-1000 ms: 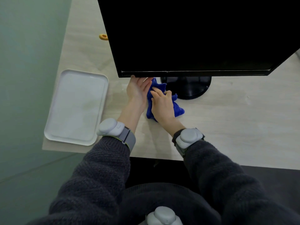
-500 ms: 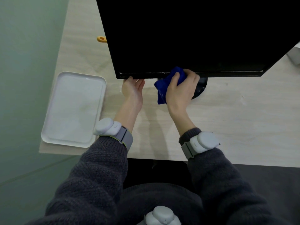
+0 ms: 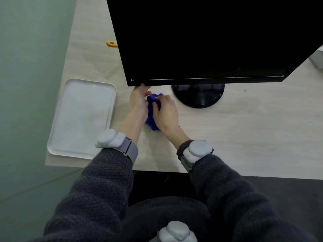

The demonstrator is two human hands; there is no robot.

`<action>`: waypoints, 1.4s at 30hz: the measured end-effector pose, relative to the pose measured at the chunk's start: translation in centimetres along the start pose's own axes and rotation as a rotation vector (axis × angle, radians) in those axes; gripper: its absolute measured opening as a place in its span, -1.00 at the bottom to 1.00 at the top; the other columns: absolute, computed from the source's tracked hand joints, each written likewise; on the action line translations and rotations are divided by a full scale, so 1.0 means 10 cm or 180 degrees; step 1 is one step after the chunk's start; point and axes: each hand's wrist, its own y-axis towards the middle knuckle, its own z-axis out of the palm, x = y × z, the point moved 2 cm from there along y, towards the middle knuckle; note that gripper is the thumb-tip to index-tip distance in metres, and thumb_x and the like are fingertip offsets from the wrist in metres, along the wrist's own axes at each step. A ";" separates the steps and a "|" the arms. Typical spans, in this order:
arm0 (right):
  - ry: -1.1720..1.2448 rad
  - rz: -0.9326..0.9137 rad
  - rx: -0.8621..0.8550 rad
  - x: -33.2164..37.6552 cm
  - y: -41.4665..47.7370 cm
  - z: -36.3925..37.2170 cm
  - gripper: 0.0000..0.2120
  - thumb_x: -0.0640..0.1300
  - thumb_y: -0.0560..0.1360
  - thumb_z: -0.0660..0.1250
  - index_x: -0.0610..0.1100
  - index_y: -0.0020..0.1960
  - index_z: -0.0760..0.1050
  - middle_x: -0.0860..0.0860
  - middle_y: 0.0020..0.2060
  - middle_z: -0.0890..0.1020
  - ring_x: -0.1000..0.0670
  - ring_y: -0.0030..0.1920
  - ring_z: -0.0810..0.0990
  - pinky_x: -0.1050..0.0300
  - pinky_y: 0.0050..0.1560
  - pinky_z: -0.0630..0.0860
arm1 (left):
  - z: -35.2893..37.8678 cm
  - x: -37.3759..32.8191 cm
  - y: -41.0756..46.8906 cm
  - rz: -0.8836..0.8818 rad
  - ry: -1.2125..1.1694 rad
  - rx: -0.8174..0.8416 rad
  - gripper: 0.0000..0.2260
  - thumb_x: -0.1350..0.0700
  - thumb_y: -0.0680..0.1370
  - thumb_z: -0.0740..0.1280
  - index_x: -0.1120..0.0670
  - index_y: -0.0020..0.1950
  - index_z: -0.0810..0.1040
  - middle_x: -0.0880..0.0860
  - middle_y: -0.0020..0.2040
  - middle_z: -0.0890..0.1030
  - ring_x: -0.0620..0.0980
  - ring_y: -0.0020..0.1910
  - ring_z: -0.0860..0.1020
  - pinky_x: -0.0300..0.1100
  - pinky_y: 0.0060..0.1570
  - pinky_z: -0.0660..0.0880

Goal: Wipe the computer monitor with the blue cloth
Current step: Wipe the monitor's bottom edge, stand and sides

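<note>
A black computer monitor [image 3: 201,41] with a dark screen stands on a round black base [image 3: 199,96] on the light wooden desk [image 3: 244,137]. The blue cloth [image 3: 151,117] is bunched up low over the desk, below the monitor's lower left corner. My right hand [image 3: 166,112] grips the cloth from the right. My left hand [image 3: 139,100] lies against the cloth's left side, its fingertips touching the monitor's bottom edge near the corner. Whether the left hand grips the cloth is hidden.
A white rectangular tray [image 3: 82,117] lies at the desk's left front corner. A small orange object [image 3: 111,44] sits on the desk behind the monitor's left edge. A white object [image 3: 317,58] shows at the far right edge. A green wall runs along the left.
My right hand has brought the cloth down from the monitor's bottom edge and leftwards, next to my left hand. The left hand has stayed at the monitor's lower left corner.
</note>
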 end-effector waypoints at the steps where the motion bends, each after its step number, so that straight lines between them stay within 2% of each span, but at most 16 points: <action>1: 0.0049 0.0082 -0.0023 -0.04 -0.04 0.01 -0.80 -0.19 0.57 0.21 -0.24 0.15 0.49 -0.14 0.08 0.53 -0.13 0.07 0.49 0.01 0.04 0.46 | -0.04 -0.01 0.03 0.0038 0.0156 -0.0024 -0.78 0.17 0.60 0.11 0.13 0.18 0.47 -0.03 -0.04 0.61 -0.08 -0.09 0.48 -0.18 0.13 0.31; 3: 0.0146 0.0080 -0.0494 -0.10 -0.07 -0.07 -0.80 -0.18 0.56 0.24 -0.23 0.13 0.49 -0.14 0.05 0.52 -0.12 0.04 0.50 0.04 -0.01 0.47 | -0.13 -0.03 0.07 0.0169 0.0325 -0.0090 -0.79 0.21 0.57 0.12 0.10 0.10 0.50 -0.05 -0.06 0.62 -0.09 -0.06 0.52 -0.13 0.17 0.26; 5: -0.0108 0.0015 -0.0938 -0.20 -0.04 -0.17 -0.77 -0.15 0.54 0.26 -0.22 0.16 0.47 -0.14 0.08 0.51 -0.15 0.05 0.48 0.01 -0.01 0.45 | -0.19 -0.06 0.08 0.0281 0.0300 -0.0236 -0.76 0.23 0.55 0.12 0.08 0.09 0.54 -0.08 -0.11 0.62 -0.12 -0.12 0.53 -0.14 0.04 0.32; 6: -0.0362 0.0020 -0.0946 -0.27 0.00 -0.19 -0.72 -0.10 0.54 0.25 -0.21 0.20 0.46 -0.14 0.16 0.49 -0.17 0.10 0.45 -0.04 0.03 0.44 | -0.20 -0.07 0.09 0.0321 0.0231 -0.0304 -0.73 0.24 0.54 0.13 0.10 0.12 0.55 -0.09 -0.14 0.61 -0.11 -0.15 0.52 -0.16 -0.03 0.34; 8: -0.1049 0.0139 -0.0365 -0.41 0.04 -0.14 -0.58 0.03 0.55 0.22 -0.15 0.33 0.37 -0.10 0.36 0.36 -0.20 0.29 0.32 -0.13 0.19 0.34 | -0.22 -0.09 0.11 0.0355 0.0072 -0.0442 -0.69 0.27 0.50 0.13 0.16 0.17 0.55 -0.08 -0.20 0.57 -0.10 -0.21 0.50 -0.18 -0.12 0.35; 10: -0.1458 0.0105 0.0191 -0.55 0.02 -0.02 -0.49 0.07 0.56 0.20 -0.12 0.44 0.26 -0.08 0.48 0.20 -0.21 0.42 0.16 -0.16 0.36 0.21 | -0.25 -0.13 0.14 0.0408 -0.0039 -0.0542 -0.68 0.31 0.48 0.11 0.11 0.10 0.56 -0.05 -0.23 0.55 -0.09 -0.25 0.49 -0.21 -0.21 0.35; 14: -0.1369 -0.0014 0.0271 -0.52 0.07 0.20 -0.45 -0.03 0.58 0.17 -0.17 0.51 0.13 -0.09 0.53 0.08 -0.18 0.51 0.01 -0.10 0.49 0.05 | -0.35 -0.18 0.14 0.0508 0.0027 -0.0662 -0.68 0.30 0.48 0.08 0.09 0.04 0.57 -0.01 -0.13 0.59 -0.06 -0.21 0.49 -0.22 -0.24 0.39; 19: -0.1065 -0.0485 0.0675 -0.13 0.28 0.47 -0.44 -0.13 0.57 0.19 -0.24 0.51 0.12 -0.16 0.51 0.14 -0.17 0.51 0.03 0.03 0.51 -0.09 | -0.46 -0.14 0.11 0.0373 0.0017 -0.0866 -0.72 0.32 0.49 0.05 0.13 0.03 0.51 0.03 -0.17 0.59 -0.03 -0.28 0.48 -0.23 -0.33 0.40; 22: -0.1055 -0.0816 0.1012 0.15 0.28 0.70 -0.45 -0.12 0.59 0.16 -0.20 0.52 0.10 -0.10 0.52 0.12 -0.14 0.52 -0.01 0.03 0.52 -0.08 | -0.55 -0.15 0.07 0.0399 -0.0107 -0.1078 -0.79 0.31 0.50 0.08 0.14 -0.06 0.49 0.05 -0.25 0.56 -0.04 -0.42 0.43 -0.27 -0.48 0.33; 25: -0.1574 -0.1328 0.1436 0.28 0.20 0.91 -0.45 0.00 0.61 0.08 -0.13 0.54 0.04 -0.03 0.54 0.08 -0.09 0.54 -0.08 -0.01 0.51 -0.08 | -0.63 -0.15 0.05 0.0401 -0.0150 -0.1203 -0.80 0.29 0.48 0.13 0.10 -0.15 0.52 0.04 -0.29 0.58 0.01 -0.35 0.47 -0.22 -0.40 0.36; 27: -0.1589 -0.1323 0.1548 0.25 0.13 0.92 -0.42 0.06 0.58 0.12 -0.08 0.53 0.05 0.00 0.53 0.08 -0.09 0.54 -0.09 -0.03 0.51 -0.04 | -0.65 -0.13 0.02 0.0388 -0.0130 -0.1203 -0.80 0.27 0.47 0.14 0.08 -0.18 0.54 0.02 -0.31 0.58 0.02 -0.30 0.50 -0.20 -0.34 0.40; 30: -0.0916 -0.1123 0.1363 0.15 -0.07 0.76 -0.40 0.04 0.51 0.28 -0.07 0.48 0.19 0.02 0.51 0.17 -0.12 0.52 0.02 -0.08 0.51 0.04 | -0.60 -0.09 -0.05 0.0411 -0.0026 -0.1181 -0.80 0.27 0.46 0.15 0.08 -0.19 0.54 0.01 -0.31 0.59 -0.02 -0.33 0.51 -0.21 -0.31 0.44; 33: -0.0727 -0.1070 0.1202 -0.03 -0.22 0.59 -0.46 -0.01 0.54 0.27 -0.07 0.47 0.24 0.03 0.49 0.22 -0.12 0.51 0.08 -0.13 0.49 0.11 | -0.46 0.01 -0.11 0.0335 0.0083 -0.1060 -0.83 0.23 0.48 0.17 0.07 -0.16 0.55 -0.02 -0.31 0.58 -0.06 -0.34 0.51 -0.24 -0.31 0.45; 35: -0.0693 -0.0946 0.1119 -0.20 -0.26 0.46 -0.51 -0.06 0.56 0.25 -0.06 0.46 0.27 0.02 0.49 0.24 -0.11 0.50 0.11 -0.08 0.48 0.15 | -0.31 0.12 -0.17 0.0231 0.0183 -0.0913 -0.87 0.20 0.50 0.20 0.07 -0.13 0.54 -0.03 -0.29 0.58 -0.06 -0.36 0.47 -0.21 -0.28 0.43; 40: -0.0548 -0.0713 0.0929 -0.60 -0.37 0.09 -0.59 -0.15 0.55 0.25 -0.10 0.39 0.38 -0.01 0.44 0.33 -0.11 0.47 0.20 -0.05 0.43 0.23 | 0.12 0.40 -0.32 0.0201 0.0284 -0.0708 -0.86 0.24 0.50 0.20 0.11 -0.14 0.54 0.02 -0.31 0.55 -0.04 -0.46 0.41 -0.27 -0.49 0.35; 42: -0.0774 -0.0577 0.0778 -0.86 -0.43 -0.15 -0.60 -0.17 0.52 0.28 -0.13 0.36 0.41 -0.05 0.41 0.37 -0.15 0.41 0.28 -0.09 0.39 0.30 | 0.36 0.55 -0.40 0.0172 0.0366 -0.0603 -0.85 0.25 0.51 0.19 0.11 -0.17 0.53 0.04 -0.33 0.54 -0.04 -0.47 0.38 -0.29 -0.55 0.31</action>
